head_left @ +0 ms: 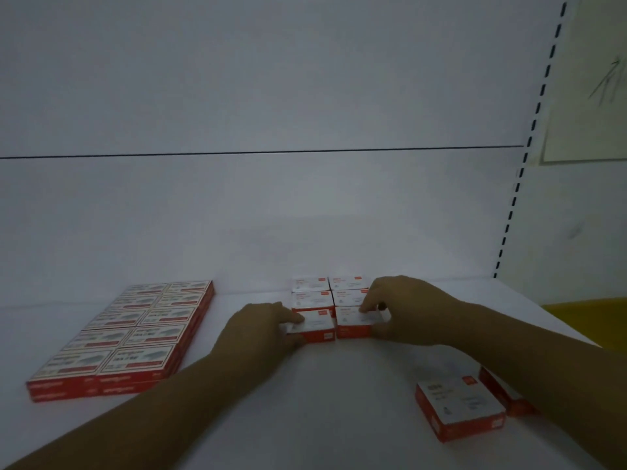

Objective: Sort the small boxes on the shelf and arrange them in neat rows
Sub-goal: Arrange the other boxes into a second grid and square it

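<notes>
The left hand (pixel 268 329) pinches the front-left box (pixel 319 325); the right hand (pixel 403 310) pinches the front-right box (pixel 354 322), both fronting a two-column block (pixel 310 283) on the shelf (pixel 339 401). A loose box (pixel 459 410) lies near-right, skewed; right hand nearer.

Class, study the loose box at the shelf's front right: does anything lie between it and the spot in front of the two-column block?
Nothing visible does. The shelf is bare between the loose box and the block's front boxes, which the left hand and right hand grip.
</notes>
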Demonstrator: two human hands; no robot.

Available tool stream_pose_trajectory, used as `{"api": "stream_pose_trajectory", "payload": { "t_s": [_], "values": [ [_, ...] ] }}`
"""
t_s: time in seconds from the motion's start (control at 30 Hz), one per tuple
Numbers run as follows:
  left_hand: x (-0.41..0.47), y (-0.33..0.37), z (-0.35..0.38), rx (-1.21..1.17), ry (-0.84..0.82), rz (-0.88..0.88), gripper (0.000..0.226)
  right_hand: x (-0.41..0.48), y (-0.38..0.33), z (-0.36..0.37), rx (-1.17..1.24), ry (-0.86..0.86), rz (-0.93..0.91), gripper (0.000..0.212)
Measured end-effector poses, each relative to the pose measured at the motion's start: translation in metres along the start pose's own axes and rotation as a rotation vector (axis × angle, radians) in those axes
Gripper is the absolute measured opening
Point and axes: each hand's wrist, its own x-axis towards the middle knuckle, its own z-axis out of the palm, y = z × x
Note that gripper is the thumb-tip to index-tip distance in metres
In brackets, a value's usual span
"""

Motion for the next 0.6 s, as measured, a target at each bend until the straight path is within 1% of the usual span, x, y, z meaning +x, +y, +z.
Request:
{"api": "stream_pose_trajectory", "payload": {
  "t_s": [0.1,0.2,0.37,0.6],
  "values": [
    [0.006,0.001,0.006,0.033,0.016,-0.031,0.042,0.0,0.002,0.001,0.026,0.02,-0.001,0.039],
    [0.009,0.0,0.008,0.073,0.025,-0.011,0.043,-0.002,0.004,0.003,0.055,0.02,-0.002,0.039],
    [0.011,0.0,0.014,0.005,0.047,-0.003,0.045,0.001,0.006,0.007,0.102,0.004,0.028,0.04],
    [0.012,-0.004,0.021,-0.042,0.086,-0.041,0.043,0.007,0.012,0.012,0.108,0.014,0.049,0.034]
  ]
}}
